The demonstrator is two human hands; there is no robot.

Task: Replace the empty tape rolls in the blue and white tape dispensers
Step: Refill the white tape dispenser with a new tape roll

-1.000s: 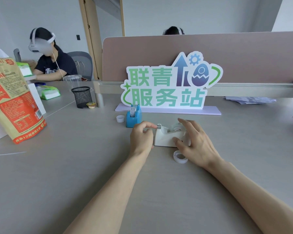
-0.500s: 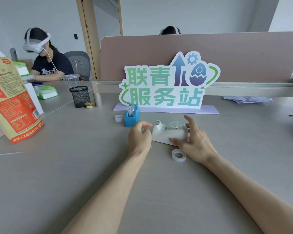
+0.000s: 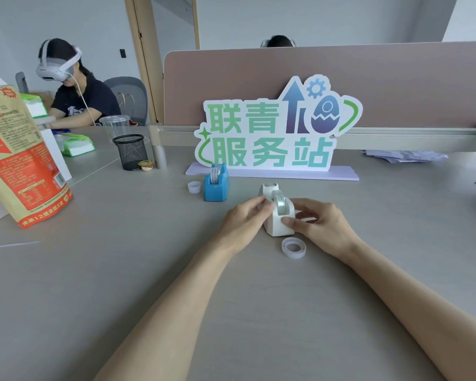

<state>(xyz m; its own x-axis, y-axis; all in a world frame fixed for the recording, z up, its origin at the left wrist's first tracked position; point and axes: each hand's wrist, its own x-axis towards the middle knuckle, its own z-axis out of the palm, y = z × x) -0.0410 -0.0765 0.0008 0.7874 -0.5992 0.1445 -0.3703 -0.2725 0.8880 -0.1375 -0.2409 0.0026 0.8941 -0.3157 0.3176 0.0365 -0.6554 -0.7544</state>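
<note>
The white tape dispenser [image 3: 276, 219] stands on the grey desk with its cutter end pointing away from me and a clear tape roll [image 3: 280, 202] seated in it. My left hand [image 3: 243, 222] grips its left side, fingertips near the roll. My right hand [image 3: 320, 225] holds the right side, thumb pressed on the body. A white empty tape core [image 3: 293, 247] lies on the desk just in front of the dispenser. The blue tape dispenser [image 3: 216, 184] stands farther back to the left with a roll in it, and a small white core [image 3: 194, 187] sits beside it.
A large sign with green characters [image 3: 272, 138] stands behind the dispensers against a pink divider [image 3: 396, 86]. A black mesh cup [image 3: 130, 151] and a small container [image 3: 145, 164] are at back left. An orange bag [image 3: 17, 158] stands at the left. Papers [image 3: 404, 155] lie back right. A person wearing a headset [image 3: 74, 89] sits at far left.
The white dispenser has been turned from lying sideways to pointing its cutter away from me. Both hands have closed in on its sides.
</note>
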